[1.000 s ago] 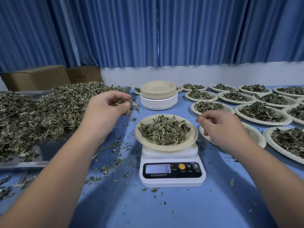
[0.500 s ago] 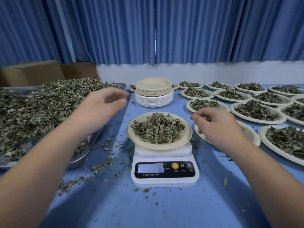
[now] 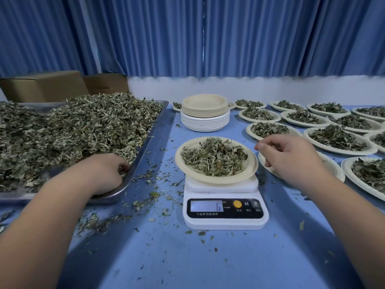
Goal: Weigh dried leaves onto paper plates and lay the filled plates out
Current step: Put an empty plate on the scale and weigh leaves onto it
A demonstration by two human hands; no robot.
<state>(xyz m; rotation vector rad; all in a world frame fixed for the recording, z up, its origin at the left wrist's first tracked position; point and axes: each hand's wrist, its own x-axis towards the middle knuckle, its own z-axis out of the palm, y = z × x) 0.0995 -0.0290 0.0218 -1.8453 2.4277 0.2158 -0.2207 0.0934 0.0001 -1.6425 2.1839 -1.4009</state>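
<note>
Starting at the bottom of the frame, both forearms reach up over the blue table, which is littered with leaf crumbs left of centre. At lower centre stands the white scale, its display showing 6, set squarely in front of the person so that the reading faces them. On it rests a paper plate heaped with dried leaves; this looks like the portion being weighed. The left hand is at centre left, palm down, wrist bent, with its fingers curled into the near corner of the metal tray. Whether it has hold of any leaves cannot be told, as the fingertips are hidden. Its place suggests fetching or returning a pinch to adjust the weight. The right hand hovers just right of the plate on the scale, over an empty plate, fingers loosely bent and grasping nothing, probably waiting to lift the portion away. Further up on the left, the tray holds the big heap of leaves, kept close for easy reach. At upper centre sits a stack of unused plates, and filled plates spread in rows across the right side. Cardboard boxes and a blue curtain close the background.
</note>
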